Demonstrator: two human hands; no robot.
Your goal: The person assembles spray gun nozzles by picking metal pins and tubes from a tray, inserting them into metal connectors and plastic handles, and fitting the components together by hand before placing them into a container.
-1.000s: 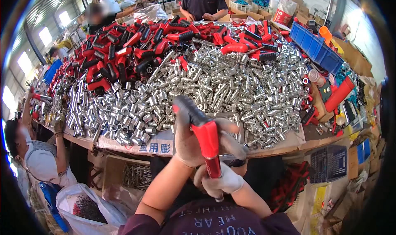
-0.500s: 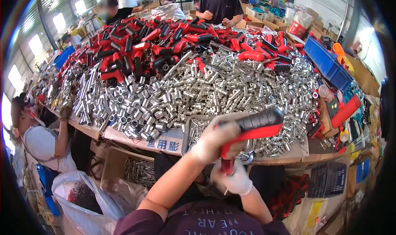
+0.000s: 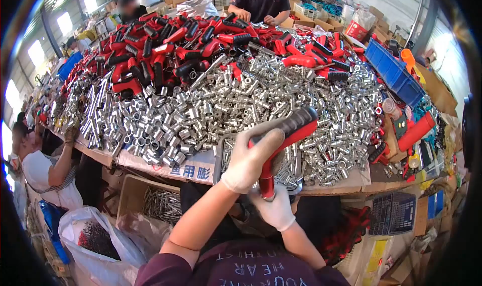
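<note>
My left hand [image 3: 254, 158], in a white glove, is wrapped around a red-and-black pistol-shaped tool body [image 3: 297, 128]. Its ribbed black grip points up and right, while the narrower red end points down toward me. At that lower end is my right hand [image 3: 275, 209], also gloved, with its fingers bent and closed against the tip; whatever lies between them is hidden. Just behind the tool body, a grey tray [image 3: 219, 158] of small metal parts sits at the table edge. A heap of silver metal sockets and fittings [image 3: 201, 115] spreads beyond it.
More red-and-black tool bodies [image 3: 165, 50] are piled at the back. A blue crate [image 3: 394, 73] leans at the right. Below the table are a box of metal rods [image 3: 163, 205], a white sack [image 3: 95, 241] and a dark crate [image 3: 393, 213]. Other people stand around the table.
The tool body has moved left and slightly down in view, and my left hand is sharper. A thin pin seen by my right hand earlier is no longer visible. The whole view has shifted a little.
</note>
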